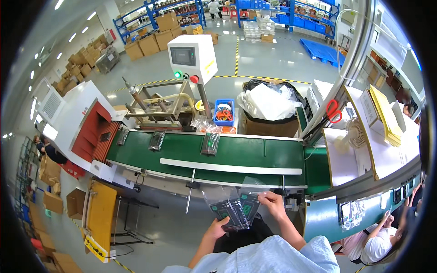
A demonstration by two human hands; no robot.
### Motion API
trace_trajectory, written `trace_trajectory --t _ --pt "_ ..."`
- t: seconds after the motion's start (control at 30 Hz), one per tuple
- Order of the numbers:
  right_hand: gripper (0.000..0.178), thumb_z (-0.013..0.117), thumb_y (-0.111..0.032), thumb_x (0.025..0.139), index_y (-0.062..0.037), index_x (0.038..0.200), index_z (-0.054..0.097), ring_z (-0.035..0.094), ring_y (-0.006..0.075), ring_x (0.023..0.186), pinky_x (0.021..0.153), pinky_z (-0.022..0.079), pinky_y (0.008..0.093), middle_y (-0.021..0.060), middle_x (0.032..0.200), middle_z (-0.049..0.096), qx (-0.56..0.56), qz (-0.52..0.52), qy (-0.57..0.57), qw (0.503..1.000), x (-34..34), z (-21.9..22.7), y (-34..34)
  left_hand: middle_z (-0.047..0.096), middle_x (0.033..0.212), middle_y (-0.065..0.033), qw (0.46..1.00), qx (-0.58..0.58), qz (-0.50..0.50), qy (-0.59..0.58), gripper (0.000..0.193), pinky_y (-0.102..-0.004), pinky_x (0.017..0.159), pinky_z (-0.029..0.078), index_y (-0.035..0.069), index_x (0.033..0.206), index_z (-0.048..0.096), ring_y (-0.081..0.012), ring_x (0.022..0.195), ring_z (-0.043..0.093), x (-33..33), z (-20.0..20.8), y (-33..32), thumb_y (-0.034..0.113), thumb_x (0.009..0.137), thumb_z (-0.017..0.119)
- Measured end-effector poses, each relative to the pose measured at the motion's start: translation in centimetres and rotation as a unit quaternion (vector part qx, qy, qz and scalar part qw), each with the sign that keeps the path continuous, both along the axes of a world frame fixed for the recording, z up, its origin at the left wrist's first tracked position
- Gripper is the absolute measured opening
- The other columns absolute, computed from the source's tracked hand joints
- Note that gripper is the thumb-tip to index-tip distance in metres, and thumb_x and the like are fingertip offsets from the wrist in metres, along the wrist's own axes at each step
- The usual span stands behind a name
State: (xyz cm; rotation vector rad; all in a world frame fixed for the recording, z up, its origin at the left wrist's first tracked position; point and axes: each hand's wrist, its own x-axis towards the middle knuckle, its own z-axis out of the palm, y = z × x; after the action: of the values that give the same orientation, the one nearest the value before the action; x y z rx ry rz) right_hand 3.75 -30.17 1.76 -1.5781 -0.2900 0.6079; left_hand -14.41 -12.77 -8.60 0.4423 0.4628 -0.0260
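Note:
In front of my body, several flat black packages in clear plastic bags [229, 214] are fanned out above my lap. My left hand [217, 228] grips them at the lower left edge, thumb on top. My right hand [271, 202] pinches the clear upper end of the rearmost bag [250, 204], which has a dark panel with green marks. Beyond my hands runs a green conveyor belt [236, 164] with a white guide rail [227, 166] along its near side. Bagged dark items [210, 144] lie spaced out on the belt toward the left.
At the belt's left end stands a white machine with a red-brown opening [93, 129]. Behind the belt are a control box [192, 57], a blue bin with scissors [224, 112] and a black-lined carton [268, 123]. Co-workers sit at a green table [318, 218] on the right.

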Motion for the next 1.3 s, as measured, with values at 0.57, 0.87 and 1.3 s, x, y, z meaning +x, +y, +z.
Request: trace_trajectory --t 0.57,0.87,1.3 --pt "0.021 0.061 -0.020 0.076 0.0004 0.070 0.064 0.047 0.0082 0.055 0.052 0.037 0.0254 0.0000 0.058 0.055 -0.169 -0.179 -0.049 0.968 33.0 -16.9 1.3 0.053 0.117 -0.0114 0.998 0.017 0.040 0.053 0.044 -0.0494 0.094 0.038 0.007 0.120 0.047 -0.0297 0.109 0.051 8.5 4.3 6.2 0.011 0.079 0.063" --pt "0.031 0.058 -0.034 0.077 -0.0044 0.079 0.065 0.059 0.0301 0.066 0.061 0.044 0.0397 0.0157 0.069 0.061 -0.311 -0.178 -0.187 0.915 30.4 -19.6 10.1 0.054 0.113 -0.0087 0.995 -0.021 0.067 0.064 0.039 -0.0441 0.090 0.042 0.006 0.117 0.048 -0.0251 0.104 0.053 11.6 5.0 6.0 0.006 0.081 0.061" --pt "0.030 0.057 -0.019 0.087 0.0023 0.107 0.057 0.055 0.0099 0.072 0.066 0.046 0.0238 0.0032 0.085 0.060 0.036 0.276 0.103 0.955 14.1 -4.0 14.8 0.053 0.114 -0.0092 0.993 0.087 0.031 0.068 0.041 -0.0383 0.088 0.044 0.002 0.121 0.043 -0.0215 0.102 0.054 11.1 3.9 9.0 0.015 0.085 0.059"
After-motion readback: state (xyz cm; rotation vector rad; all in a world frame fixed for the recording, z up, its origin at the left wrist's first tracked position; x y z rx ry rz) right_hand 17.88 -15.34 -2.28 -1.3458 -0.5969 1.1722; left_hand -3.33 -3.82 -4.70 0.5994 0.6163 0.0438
